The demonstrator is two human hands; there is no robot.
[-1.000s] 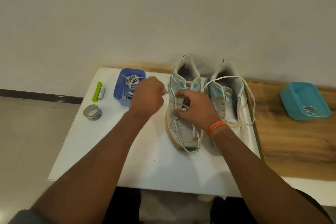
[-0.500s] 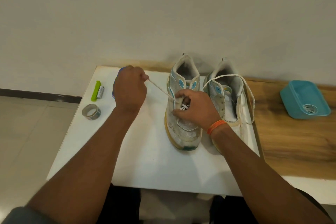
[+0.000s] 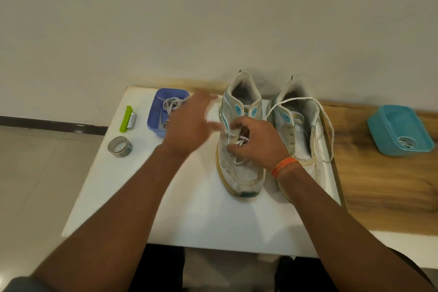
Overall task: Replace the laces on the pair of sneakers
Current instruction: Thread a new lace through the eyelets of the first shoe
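On the white board point(image 3: 203, 220), your left sneaker point(image 3: 239, 163) runs toe-near, heel-far. Your right hand point(image 3: 257, 142) curls over its eyelets, pinching the lace point(image 3: 240, 142). Your left hand point(image 3: 189, 125), blurred with fingers spread and seemingly empty, sits just left of it, so it's nearer the loose end.

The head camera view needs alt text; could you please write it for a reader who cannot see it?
A person's right hand grips the lace at the left sneaker on a white table, while the blurred left hand hovers beside it. A second sneaker stands alongside.
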